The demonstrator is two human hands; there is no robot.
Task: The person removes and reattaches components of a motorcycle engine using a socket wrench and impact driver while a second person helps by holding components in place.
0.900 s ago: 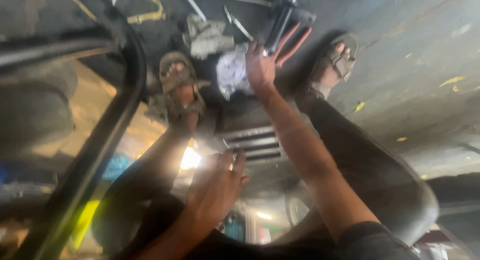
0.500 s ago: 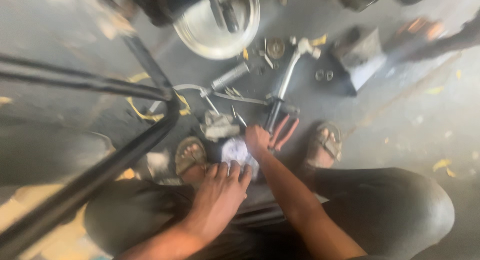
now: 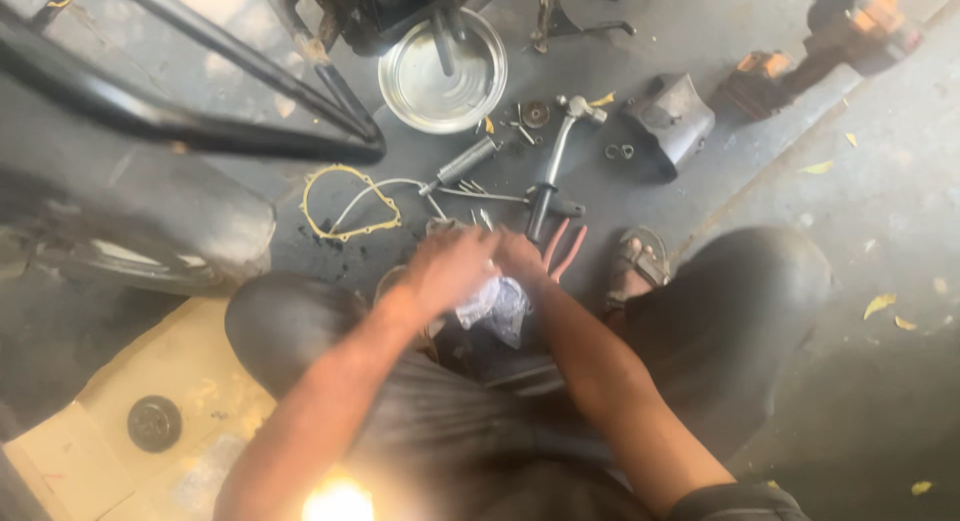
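Your left hand point(image 3: 448, 266) and right hand point(image 3: 520, 256) meet low over the grey concrete floor point(image 3: 760, 151), between your knees. Both touch a crumpled white rag point(image 3: 492, 306), which hangs just beneath them; whether the fingers are clenched on it, you cannot tell through the blur. Beyond your hands lie a long metal kick lever point(image 3: 553, 161), a thin yellowish gasket point(image 3: 350, 203) and a round steel bowl point(image 3: 442, 79).

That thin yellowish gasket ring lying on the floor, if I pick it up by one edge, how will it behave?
The gasket looks like a thin flat outline, so it would probably flop and bend. It seems light, and its narrow band may tear or crease if pulled. It lies flat on the concrete floor, so rolling looks unlikely.
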